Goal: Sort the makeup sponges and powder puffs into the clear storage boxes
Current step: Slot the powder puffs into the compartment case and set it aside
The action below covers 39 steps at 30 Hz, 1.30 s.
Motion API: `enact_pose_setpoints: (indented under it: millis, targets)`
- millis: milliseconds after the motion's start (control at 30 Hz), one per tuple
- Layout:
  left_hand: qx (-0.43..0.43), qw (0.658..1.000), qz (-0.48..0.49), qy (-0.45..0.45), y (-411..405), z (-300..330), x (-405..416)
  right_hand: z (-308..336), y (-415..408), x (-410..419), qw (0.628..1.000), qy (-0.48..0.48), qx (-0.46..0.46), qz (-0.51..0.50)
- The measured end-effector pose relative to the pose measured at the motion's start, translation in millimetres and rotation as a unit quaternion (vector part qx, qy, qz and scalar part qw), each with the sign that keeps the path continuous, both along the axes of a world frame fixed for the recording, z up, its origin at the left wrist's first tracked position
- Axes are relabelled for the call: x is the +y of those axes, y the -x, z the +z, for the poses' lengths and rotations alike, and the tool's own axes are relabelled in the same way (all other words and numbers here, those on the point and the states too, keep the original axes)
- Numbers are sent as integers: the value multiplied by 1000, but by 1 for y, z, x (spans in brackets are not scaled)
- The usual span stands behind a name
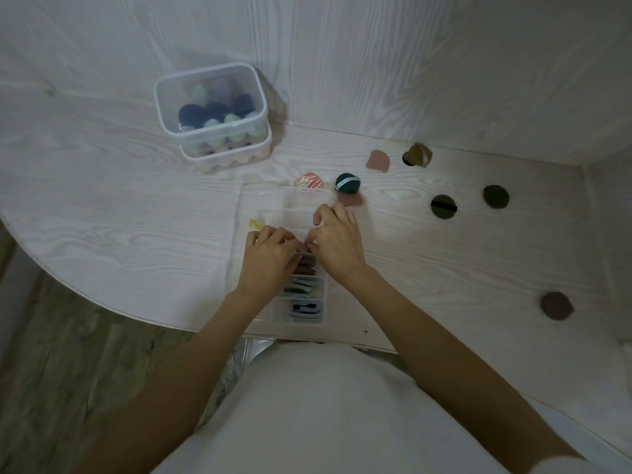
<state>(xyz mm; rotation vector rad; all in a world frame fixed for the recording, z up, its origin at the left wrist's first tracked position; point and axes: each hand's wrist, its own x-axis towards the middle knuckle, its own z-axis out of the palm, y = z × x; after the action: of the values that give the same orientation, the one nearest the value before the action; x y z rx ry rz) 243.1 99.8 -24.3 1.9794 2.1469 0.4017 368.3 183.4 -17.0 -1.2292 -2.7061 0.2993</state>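
Whitewashed wood tabletop [444, 268]: both my hands, left hand [270, 249] and right hand [337, 239], pinch something small over the clear divided box [301, 295] (what exactly, can't tell). Near compartments filled, far ones empty. Lidded sponge tubs [212, 107] far left look done; seven-ish puffs, e.g. olive strapped puff [443, 206], remain loose right.

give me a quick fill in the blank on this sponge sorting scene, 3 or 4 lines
1. Both hands, the left hand and right hand, work over the clear ____ organizer.
2. The tub of egg-shaped sponges sits stacked on a ____ tub.
3. The teal puff has a light ____ strap.
4. The maroon puff lies to the person's ____ of the organizer.

Missing words: divided; second; blue; right
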Motion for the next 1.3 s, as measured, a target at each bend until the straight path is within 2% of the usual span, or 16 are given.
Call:
enact_pose_setpoints:
  millis: [200, 300, 400, 633, 767, 933, 1033, 1167, 1233, 1300]
  targets:
    - [10, 1000, -10, -12, -2, -4, 3, 6, -23, 9, 997, 62, 55, 4]
    - [6, 1000, -19, -20, -1, -4, 4, 7, -46, 29, 990, 64, 114, -60]
    - [9, 1000, -13, -26, -3, -5, 5, 5, -75, 66, 980, 66, 121, -144]
    - [-14, 1000, -7, -5, -22, -5, 28, -31, -106, 171, 982, 104, -36, -155]
    - [-14, 1000, -8, 15, -33, 0, 48, -41, -110, 204, 967, 147, -107, -180]
    - [-6, 1000, -2, 18, -33, 0, 51, -38, -118, 203, 983, 71, -8, -169]
    - [3, 1000, -7, 9, -33, -1, 50, -16, -114, 169, 978, 20, 106, -177]
    - [-1, 1000, -17, 5, -31, -1, 50, 17, -92, 103, 947, 93, 265, -152]
    - [-5, 1000, -24, 2, -29, -1, 49, 24, -74, 78, 938, 160, 286, -108]
    - [-4, 1000, -30, -5, -27, -1, 49, 20, -58, 63, 945, 175, 273, -41]
